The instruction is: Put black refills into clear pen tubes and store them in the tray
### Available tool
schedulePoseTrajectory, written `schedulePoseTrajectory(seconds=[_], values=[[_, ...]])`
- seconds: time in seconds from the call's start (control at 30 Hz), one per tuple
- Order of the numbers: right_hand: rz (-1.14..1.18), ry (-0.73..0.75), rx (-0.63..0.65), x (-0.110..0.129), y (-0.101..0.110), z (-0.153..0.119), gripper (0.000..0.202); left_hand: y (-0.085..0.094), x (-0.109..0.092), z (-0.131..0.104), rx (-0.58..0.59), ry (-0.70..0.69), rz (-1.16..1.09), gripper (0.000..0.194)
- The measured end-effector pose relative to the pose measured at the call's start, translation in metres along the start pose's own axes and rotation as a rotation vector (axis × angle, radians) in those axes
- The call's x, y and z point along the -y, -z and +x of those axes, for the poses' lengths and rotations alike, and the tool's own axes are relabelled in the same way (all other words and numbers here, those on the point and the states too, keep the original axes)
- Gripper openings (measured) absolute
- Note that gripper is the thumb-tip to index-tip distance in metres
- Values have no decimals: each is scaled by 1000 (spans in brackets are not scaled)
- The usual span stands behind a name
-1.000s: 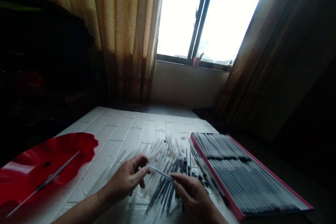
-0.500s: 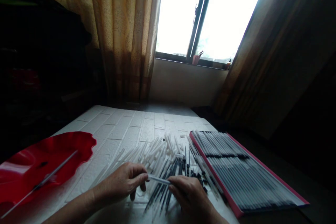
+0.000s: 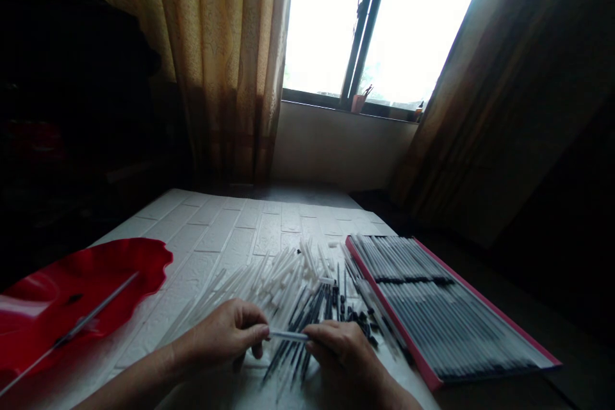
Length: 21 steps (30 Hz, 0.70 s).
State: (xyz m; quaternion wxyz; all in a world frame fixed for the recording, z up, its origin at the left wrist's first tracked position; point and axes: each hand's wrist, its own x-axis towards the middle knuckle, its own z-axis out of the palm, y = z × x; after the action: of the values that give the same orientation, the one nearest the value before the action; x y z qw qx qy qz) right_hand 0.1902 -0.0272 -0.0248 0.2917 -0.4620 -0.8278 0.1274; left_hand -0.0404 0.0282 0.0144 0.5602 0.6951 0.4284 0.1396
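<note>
Between my two hands, level above the table, is a thin whitish pen [image 3: 288, 335]. My left hand [image 3: 235, 330] pinches its left end with thumb and forefinger. Its right end is in the closed fingers of my right hand [image 3: 339, 346], which hide that part. Just beyond lies a pile of pale translucent pen barrels [image 3: 276, 282]. Dark thin refills [image 3: 312, 307] fan out beneath and behind my hands. Small black pen caps [image 3: 362, 320] are scattered past my right hand.
At the right, a pink-edged box [image 3: 384, 311] holds two rows of pens with dark ends. A red wavy-rimmed tray [image 3: 144, 250] stands at the left with a long thin rod [image 3: 91, 315] across it. The white brick-patterned table [image 3: 211, 234] reaches toward the window wall.
The pen has swung from a slant to nearly level between my hands. Both hands keep their hold. The whole view has shifted slightly.
</note>
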Motion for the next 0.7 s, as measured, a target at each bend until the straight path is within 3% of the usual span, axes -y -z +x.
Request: schedulePoseTrajectory(seconds=[0.33, 0.53, 0.7], values=[[-37, -9, 7, 0, -2, 0, 29, 0, 10, 3, -8, -33, 46, 34], [1, -4, -18, -1, -3, -1, 27, -5, 8, 3, -24, 23, -16, 35], [-30, 2, -30, 0, -2, -1, 26, -8, 14, 7, -39, -15, -57, 37]])
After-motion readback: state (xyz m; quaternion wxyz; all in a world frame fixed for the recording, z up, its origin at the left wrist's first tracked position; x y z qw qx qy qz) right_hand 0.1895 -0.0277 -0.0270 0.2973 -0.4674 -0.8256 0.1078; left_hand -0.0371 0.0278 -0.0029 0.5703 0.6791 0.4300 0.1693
